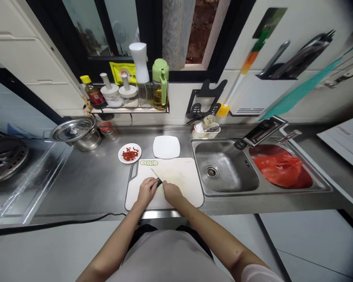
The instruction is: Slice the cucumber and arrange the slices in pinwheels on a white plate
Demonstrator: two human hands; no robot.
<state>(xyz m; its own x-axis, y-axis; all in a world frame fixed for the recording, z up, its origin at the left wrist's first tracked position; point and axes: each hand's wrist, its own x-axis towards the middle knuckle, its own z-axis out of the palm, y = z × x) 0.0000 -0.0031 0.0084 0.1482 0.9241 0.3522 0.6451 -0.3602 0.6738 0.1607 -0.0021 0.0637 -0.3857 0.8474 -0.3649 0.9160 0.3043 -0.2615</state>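
My left hand (pixel 147 190) is closed around a dark green cucumber piece (pixel 159 182) on the white cutting board (pixel 185 176). My right hand (pixel 173 194) grips a knife (pixel 154 172), whose handle is hidden in the fist. The thin blade points away to the upper left, right beside the cucumber. Near the board's far left corner, several pale green cucumber slices (pixel 149 163) lie overlapped in a row. Just beyond the board sits a white square plate (pixel 166 147). To its left, a round white plate (pixel 120 154) holds small red pieces (pixel 130 154).
Right of the board is a double sink (pixel 232 184) with a red plastic bag (pixel 279 168) in its right basin. A lidded steel pot (pixel 88 139) and a red-lidded jar (pixel 109 132) stand at back left. Bottles fill a wall rack (pixel 132 110). A black cable (pixel 76 220) runs along the front edge.
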